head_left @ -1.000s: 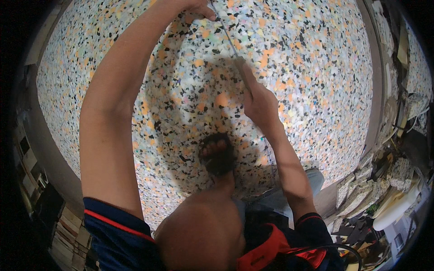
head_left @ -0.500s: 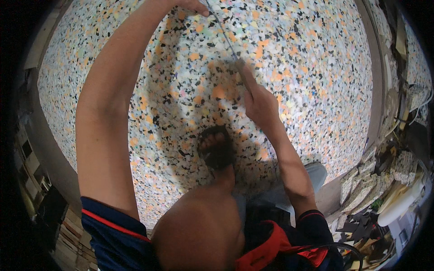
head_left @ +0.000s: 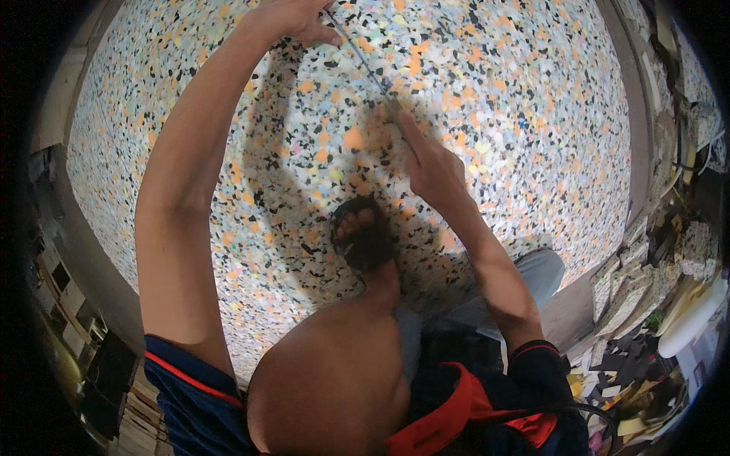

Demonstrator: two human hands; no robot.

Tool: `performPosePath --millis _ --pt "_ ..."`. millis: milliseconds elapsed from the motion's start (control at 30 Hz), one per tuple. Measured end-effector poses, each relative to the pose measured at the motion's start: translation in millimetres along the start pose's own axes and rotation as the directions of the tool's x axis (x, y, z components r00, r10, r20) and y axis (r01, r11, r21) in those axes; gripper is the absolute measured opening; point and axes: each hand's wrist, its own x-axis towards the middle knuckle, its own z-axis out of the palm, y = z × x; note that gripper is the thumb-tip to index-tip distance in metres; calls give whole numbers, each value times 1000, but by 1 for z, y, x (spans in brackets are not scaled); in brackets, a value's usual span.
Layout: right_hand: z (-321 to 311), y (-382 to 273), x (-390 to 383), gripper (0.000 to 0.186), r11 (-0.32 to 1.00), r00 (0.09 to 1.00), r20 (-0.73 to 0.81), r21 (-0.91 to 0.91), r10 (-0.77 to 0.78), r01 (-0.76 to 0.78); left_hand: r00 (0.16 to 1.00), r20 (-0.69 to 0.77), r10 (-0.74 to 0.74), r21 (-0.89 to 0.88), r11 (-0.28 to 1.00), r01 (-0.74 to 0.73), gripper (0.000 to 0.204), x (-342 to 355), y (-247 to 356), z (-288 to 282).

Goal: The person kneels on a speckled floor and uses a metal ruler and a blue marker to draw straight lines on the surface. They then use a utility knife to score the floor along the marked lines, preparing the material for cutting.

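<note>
A speckled foam sheet in white, black, orange and pale colours spreads beneath me. My right hand is closed around the brownish handle of a long, thin-bladed knife. Its blade slants up and left across the foam toward my left hand. That hand rests at the far edge of the view, thumb stretched out and apart from the fingers, close beside the blade's far end. The upper frame edge cuts off part of its fingers. Whether the blade has gone into the foam I cannot tell.
My foot in a black sandal stands on the foam, below the knife. Along the right are stacked speckled foam offcuts, loose scraps and a white roll. Stacked boards or slabs lie at the lower left.
The knife and my right hand have shifted slightly left in view. My left hand sits a little lower, with more of it showing. The whole view has moved slightly.
</note>
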Motion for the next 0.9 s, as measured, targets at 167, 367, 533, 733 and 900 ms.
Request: performPosePath --millis 167,367,533,733,900 --pt "-16 6 -63 67 1000 1000 -22 16 -12 12 998 -56 -30 13 999 31 65 -5 1 3" --pt "-6 9 -45 68 1000 1000 -4 9 1 -1 990 -138 39 76 997 -29 65 -12 1 -1" --pt "-3 10 -46 64 997 993 94 -10 72 -72 996 -86 17 118 993 -7 66 -9 1 0" --pt "-17 20 -113 65 997 996 67 29 64 -66 998 -57 2 -102 995 -8 61 -8 22 16" --pt "1 27 -78 77 999 999 -28 -41 -24 23 989 -139 51 28 998 -48 76 -12 55 40"
